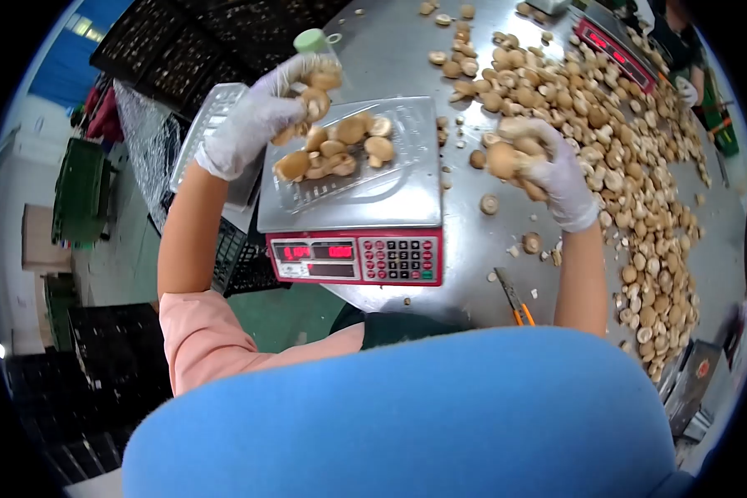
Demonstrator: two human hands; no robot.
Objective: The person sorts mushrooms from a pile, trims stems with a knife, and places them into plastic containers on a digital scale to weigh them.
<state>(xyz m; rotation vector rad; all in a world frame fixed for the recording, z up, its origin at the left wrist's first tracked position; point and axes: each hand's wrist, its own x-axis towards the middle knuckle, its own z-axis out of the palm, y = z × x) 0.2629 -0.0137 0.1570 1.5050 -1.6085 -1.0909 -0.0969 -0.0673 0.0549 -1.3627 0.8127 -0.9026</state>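
My left hand point(261, 114), in a white glove, is closed round several mushrooms at the upper left of the scale. My right hand point(554, 166), gloved too, grips several mushrooms over the steel table point(473, 249), beside the large pile. Between the hands stands a red scale point(357, 257) with a lit red display and a keypad. A clear plastic tray point(398, 170) lies on its steel plate point(390, 212), holding several brown mushrooms point(332, 153).
A long mushroom pile point(606, 158) covers the right side. A second red scale point(614, 54) is at the upper right, near another person's hand point(686, 91). Scissors point(515, 299) lie at the front edge. Stacked clear trays point(216, 116), a green-lidded cup point(314, 43) and black crates point(174, 50) are left.
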